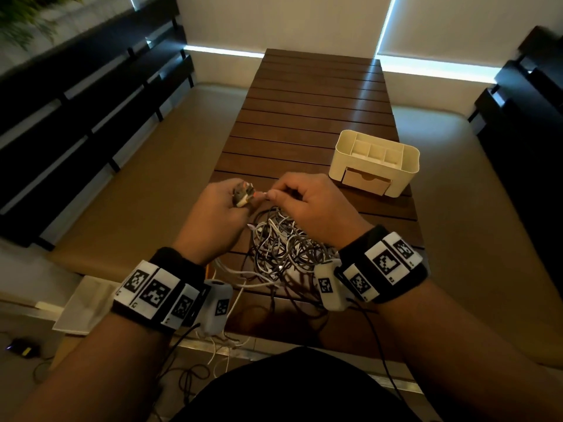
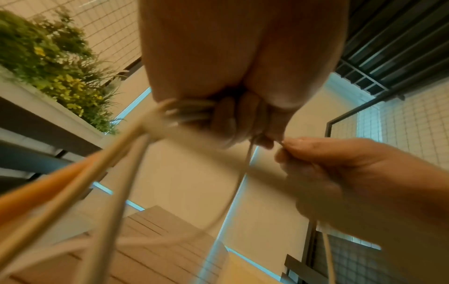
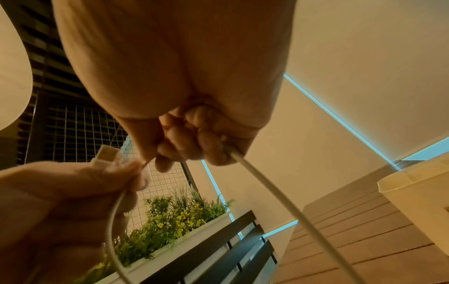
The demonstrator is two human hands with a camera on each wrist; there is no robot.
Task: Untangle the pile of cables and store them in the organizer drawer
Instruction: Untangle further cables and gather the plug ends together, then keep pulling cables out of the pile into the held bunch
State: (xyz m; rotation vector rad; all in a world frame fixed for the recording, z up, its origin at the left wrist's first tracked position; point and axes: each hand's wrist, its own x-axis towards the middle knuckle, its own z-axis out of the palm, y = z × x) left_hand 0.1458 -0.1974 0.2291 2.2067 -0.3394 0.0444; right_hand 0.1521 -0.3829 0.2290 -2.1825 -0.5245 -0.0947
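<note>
A tangled pile of white, grey and dark cables (image 1: 283,245) lies on the slatted wooden table (image 1: 307,111), under my two raised hands. My left hand (image 1: 225,202) grips a small coiled bundle of cable (image 1: 242,194) with white connectors (image 3: 105,156) sticking out. My right hand (image 1: 292,193) pinches a thin white cable (image 3: 272,194) right beside the bundle, and the cable trails down to the pile. The cream organizer (image 1: 376,161) stands to the right, its small wooden drawer (image 1: 364,179) facing me and shut.
Benches with tan cushions flank the table on both sides (image 1: 146,190). Loose cables hang over the near table edge (image 1: 225,345). A white cloth (image 1: 83,303) and a dark mouse (image 1: 23,348) lie at lower left. A planter with greenery (image 3: 175,217) stands to the left.
</note>
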